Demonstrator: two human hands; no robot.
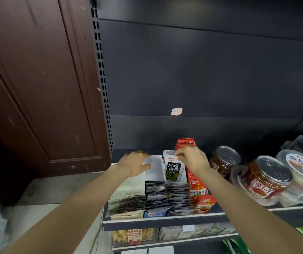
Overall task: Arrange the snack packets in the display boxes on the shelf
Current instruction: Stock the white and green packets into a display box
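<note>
Left hand: the left hand (135,163) rests on the back flap of the white box (153,170), fingers curled over its top edge, thumb on the flap's face.
Right hand: the right hand (192,159) is at the top of the upright packet (172,170), fingertips pinched on its upper edge.
Upright packet: black w/ white lettering, green at the bottom; stands at the back of the box, facing the camera, just R of the flap.
Packet rows: dark silvery packets (167,198) stacked edge-on in two rows in front of the upright one, running to the shelf's front lip.
Pale packets: another row (126,200) in a box on the L, touching the dark rows.
Red boxes: red snack boxes (198,187) just R of the dark rows; one more red box (184,143) behind the R hand.
Jars: three clear jars w/ metal lids (264,176) further R on the same shelf (165,218).
Below: lower shelf w/ a clear tub of pale snacks (134,235).
Backdrop: dark shelf back panel (202,70); brown wooden door (37,79) to the L.
</note>
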